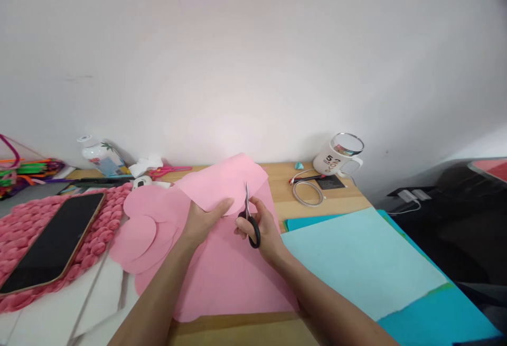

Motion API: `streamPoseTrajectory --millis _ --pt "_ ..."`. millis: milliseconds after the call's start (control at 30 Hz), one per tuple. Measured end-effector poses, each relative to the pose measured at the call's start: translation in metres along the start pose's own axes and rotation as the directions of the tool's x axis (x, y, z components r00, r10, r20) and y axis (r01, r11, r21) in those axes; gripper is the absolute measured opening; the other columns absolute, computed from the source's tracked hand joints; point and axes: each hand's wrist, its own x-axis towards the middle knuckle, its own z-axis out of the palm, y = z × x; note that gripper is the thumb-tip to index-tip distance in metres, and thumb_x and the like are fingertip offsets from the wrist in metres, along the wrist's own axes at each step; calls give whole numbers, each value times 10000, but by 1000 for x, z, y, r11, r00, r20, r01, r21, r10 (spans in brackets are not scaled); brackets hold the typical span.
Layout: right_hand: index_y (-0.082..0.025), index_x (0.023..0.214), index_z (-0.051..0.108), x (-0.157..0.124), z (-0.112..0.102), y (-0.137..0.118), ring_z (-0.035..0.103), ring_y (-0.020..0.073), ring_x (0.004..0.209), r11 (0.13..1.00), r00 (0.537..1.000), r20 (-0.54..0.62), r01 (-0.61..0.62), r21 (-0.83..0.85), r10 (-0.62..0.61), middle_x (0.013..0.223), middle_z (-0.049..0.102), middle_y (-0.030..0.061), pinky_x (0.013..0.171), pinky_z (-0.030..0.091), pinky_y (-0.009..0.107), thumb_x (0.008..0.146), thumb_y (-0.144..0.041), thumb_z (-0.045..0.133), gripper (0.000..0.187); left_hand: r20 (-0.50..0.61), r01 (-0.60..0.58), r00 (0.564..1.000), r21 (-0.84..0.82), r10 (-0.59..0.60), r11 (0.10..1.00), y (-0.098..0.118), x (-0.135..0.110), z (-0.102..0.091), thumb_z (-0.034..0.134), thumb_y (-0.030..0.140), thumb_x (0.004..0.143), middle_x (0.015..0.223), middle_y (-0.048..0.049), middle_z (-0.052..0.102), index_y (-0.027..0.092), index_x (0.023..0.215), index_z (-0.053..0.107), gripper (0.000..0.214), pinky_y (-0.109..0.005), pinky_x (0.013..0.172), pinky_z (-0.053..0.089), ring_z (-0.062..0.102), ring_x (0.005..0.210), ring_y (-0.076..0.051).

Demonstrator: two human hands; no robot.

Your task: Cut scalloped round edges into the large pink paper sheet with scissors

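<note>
On the tabletop (285, 190) lies one large pink sheet (237, 288). Above it, the right hand (264, 227) grips one pair of black-handled scissors (247, 207); the left hand (206, 220) pinches one raised pink piece (225, 181), apparently only part cut. At least four overlapping rounded cutouts (132, 237), left, look finished. Beyond are one mug (330, 160) and one bottle (102, 157).

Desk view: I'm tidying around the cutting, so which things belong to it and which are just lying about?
Cutting: black scissors in right hand, pink paper in left hand, probably pink circles.

Seemingly lying about: phone, mug, cable, bottle.
</note>
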Motion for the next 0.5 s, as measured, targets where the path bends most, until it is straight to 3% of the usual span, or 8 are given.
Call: streamPoseTrajectory --millis 100,167,333,500 --pt "-197 1070 373 -1 2 -1 525 141 466 1000 1000 3 -13 17 13 502 545 -75 462 390 247 644 -352 694 556 17 28 999 -31 -28 999 -6 2 -1 660 325 668 562 25 565 167 673 573 181 -235 422 390 498 482 -124" --pt "-201 1063 370 -2 3 0 525 142 470 999 1000 9 -16 29 16 509 539 -75 472 396 254 647 -350 695 548 10 21 1000 -26 -21 999 -7 2 0 651 334 678 516 32 537 167 619 556 202 -229 412 374 474 456 -114" --pt "-214 1037 378 -2 6 0 509 136 491 998 1000 27 -7 56 5 543 516 -71 488 387 258 632 -350 712 542 -7 24 1000 20 -24 1000 -6 -2 5 681 292 648 548 17 585 164 625 573 169 -252 489 450 545 519 -142" --pt "-224 1021 395 0 4 -1 453 107 518 993 999 40 33 111 -37 617 512 -59 498 340 233 590 -342 751 571 -26 18 1000 63 -17 998 -6 -3 6 691 282 640 763 -37 686 148 754 622 188 -282 577 506 632 689 -195"
